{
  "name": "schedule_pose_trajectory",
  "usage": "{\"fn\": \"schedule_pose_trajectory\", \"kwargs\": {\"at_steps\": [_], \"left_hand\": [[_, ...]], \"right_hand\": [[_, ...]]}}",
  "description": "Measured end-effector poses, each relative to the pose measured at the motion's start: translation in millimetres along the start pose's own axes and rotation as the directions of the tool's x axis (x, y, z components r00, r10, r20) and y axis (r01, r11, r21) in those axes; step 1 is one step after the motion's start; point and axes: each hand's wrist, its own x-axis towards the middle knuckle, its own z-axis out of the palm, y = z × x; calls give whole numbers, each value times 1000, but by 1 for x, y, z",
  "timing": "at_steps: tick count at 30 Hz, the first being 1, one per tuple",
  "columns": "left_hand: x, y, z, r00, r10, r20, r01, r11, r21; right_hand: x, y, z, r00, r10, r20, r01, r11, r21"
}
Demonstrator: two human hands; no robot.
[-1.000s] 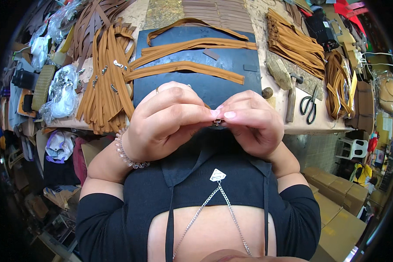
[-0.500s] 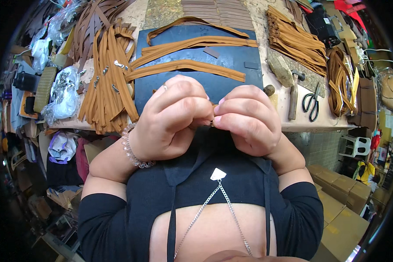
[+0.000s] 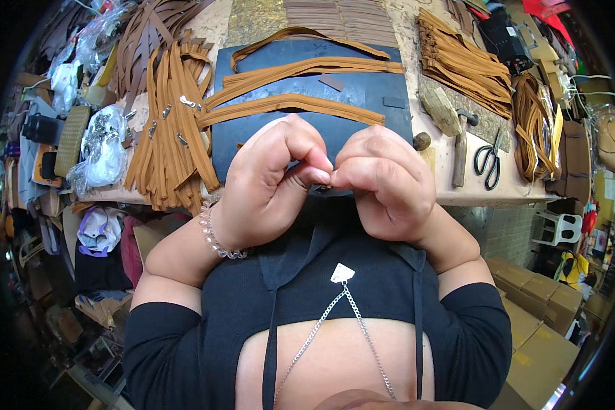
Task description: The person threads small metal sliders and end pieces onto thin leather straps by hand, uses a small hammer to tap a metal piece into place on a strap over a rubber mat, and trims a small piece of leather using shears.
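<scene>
The left hand (image 3: 270, 181) and right hand (image 3: 388, 184) come together before the chest, each with fingers curled inward and thumb pinched, their fingertips close together. Both elbows bend outward, the left forearm (image 3: 179, 244) and right forearm (image 3: 452, 247) angling inward.

Near, downward, head-worn fisheye view

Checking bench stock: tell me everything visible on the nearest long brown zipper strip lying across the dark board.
The brown zipper strip looks like flat fabric tape, with a lengthwise seam that appears to be its teeth; I see no slider on it. It lies across the dark board, bent in a shallow arch, with a shadow under its middle. Its left end meets the pile of brown strips; its right end is just beyond the right hand, contact unclear.
</scene>
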Motion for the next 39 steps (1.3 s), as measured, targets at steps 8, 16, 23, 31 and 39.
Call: {"fn": "schedule_pose_trajectory", "kwargs": {"at_steps": [8, 16, 23, 31, 39], "left_hand": [[-1, 11, -13, 991, -131, 29, 134, 979, -153], [1, 23, -19, 993, -36, 112, 23, 993, 120], [-1, 23, -19, 994, -37, 103, 25, 993, 114], [-4, 18, -17, 995, -33, 99, 26, 997, 67], [-13, 5, -4, 982, -186, 26, 188, 974, -129]], "right_hand": [[-7, 3, 2, 988, 145, -61, -127, 963, 236], [-8, 5, -1, 999, 45, 18, -47, 985, 164], [-10, 4, 2, 997, 81, -11, -76, 971, 225], [-10, 7, 1, 999, -47, 7, 45, 985, 166], [-9, 2, 4, 999, -30, 16, 29, 998, 61]]}}
